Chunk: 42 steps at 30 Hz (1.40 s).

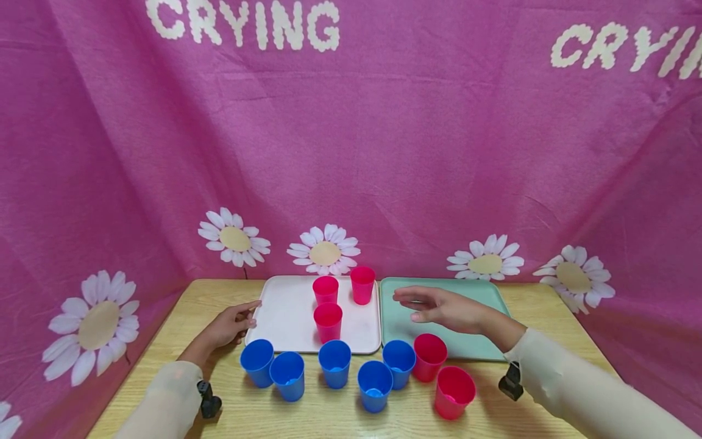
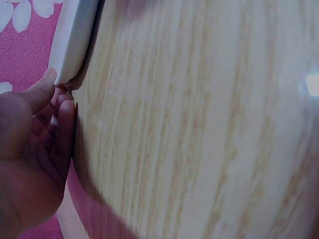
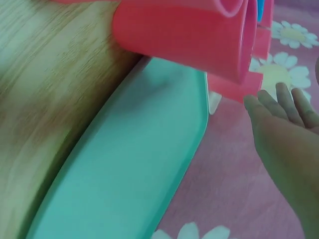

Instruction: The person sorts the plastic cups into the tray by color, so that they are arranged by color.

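My left hand (image 1: 227, 326) pinches the left rim of the white tray (image 1: 285, 317); in the left wrist view the thumb lies on the tray's edge (image 2: 75, 45) and the fingers curl under it. Three red cups (image 1: 328, 323) stand upright on that tray, toward its right half. Over the light green tray (image 1: 406, 326) hovers my right hand (image 1: 452, 310), its fingers extended to the left and holding nothing. The right wrist view shows the same hand (image 3: 284, 124) with straight fingers, beyond a red cup (image 3: 184, 40).
Several blue cups (image 1: 334, 364) stand in an uneven row on the wooden table (image 1: 307, 424) in front of the trays. Two more red cups (image 1: 455, 393) are at the row's right end. Behind the table hangs a pink flowered cloth (image 1: 384, 171).
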Tool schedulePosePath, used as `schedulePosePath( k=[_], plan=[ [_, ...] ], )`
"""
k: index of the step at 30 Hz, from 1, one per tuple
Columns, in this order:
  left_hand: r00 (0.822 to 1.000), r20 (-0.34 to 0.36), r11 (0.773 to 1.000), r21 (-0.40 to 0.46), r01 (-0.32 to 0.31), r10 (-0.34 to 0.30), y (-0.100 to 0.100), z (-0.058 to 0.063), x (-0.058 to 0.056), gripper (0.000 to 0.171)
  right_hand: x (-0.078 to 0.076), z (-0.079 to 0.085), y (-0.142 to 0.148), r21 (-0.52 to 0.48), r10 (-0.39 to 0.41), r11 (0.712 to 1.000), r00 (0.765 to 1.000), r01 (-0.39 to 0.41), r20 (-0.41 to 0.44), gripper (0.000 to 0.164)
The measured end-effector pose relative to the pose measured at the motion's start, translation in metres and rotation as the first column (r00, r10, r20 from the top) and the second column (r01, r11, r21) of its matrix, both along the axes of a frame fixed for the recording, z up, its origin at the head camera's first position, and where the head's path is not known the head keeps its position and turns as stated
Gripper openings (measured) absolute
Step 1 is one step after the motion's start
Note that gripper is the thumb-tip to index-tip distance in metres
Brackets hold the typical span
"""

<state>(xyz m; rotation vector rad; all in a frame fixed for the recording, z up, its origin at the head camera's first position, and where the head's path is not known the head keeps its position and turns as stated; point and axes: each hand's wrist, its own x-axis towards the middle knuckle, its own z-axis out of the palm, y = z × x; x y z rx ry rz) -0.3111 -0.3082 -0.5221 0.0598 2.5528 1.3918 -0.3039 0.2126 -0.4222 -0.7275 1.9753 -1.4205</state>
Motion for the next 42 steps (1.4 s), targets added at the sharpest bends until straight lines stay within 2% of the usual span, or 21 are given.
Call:
schedulePosePath(
  k=[5,17,30,42],
  plan=[
    [1.0,-0.006,1.0,-0.004,0.002,-0.003,0.0,0.001,0.0,0.058,0.003,-0.003,0.018,-0.033,0.03,0.999,0.999,-0.029,0.013,0.067],
    [1.0,-0.009,1.0,0.001,0.01,-0.01,0.001,0.002,0.001,0.057,0.011,-0.022,0.049,-0.095,0.08,0.993,0.993,-0.071,0.089,0.067],
    [1.0,-0.005,1.0,-0.003,0.004,-0.004,0.002,0.003,0.002,0.057,0.018,-0.039,0.057,-0.141,0.14,0.983,0.978,-0.118,0.156,0.063],
    [1.0,0.017,1.0,0.025,-0.009,0.009,0.001,0.004,0.003,0.058,0.019,-0.049,0.056,-0.105,0.179,0.981,0.97,-0.163,0.164,0.061]
  ],
)
